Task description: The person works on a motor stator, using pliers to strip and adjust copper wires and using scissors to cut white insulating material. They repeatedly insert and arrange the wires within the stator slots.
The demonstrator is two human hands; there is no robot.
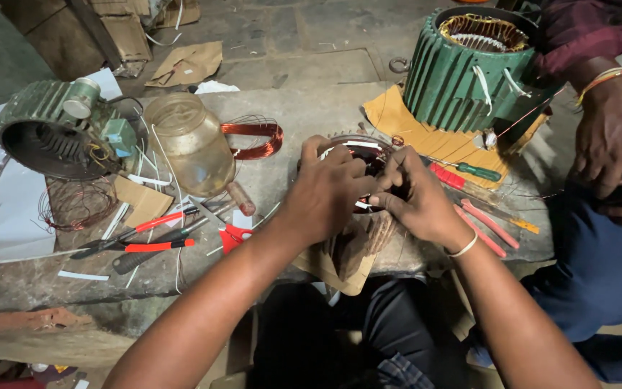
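Fingertips matter: left hand (329, 189) and right hand (415, 202), both pinched closed on the small stator (368, 155), should seat windings gently, evenly.

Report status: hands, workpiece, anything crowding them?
Left hand and right hand both gripping small motor stator. Screwdrivers and plastic jar flank it; nothing blocking.

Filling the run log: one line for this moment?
left hand on small stator | right hand on its windings | green stator beyond
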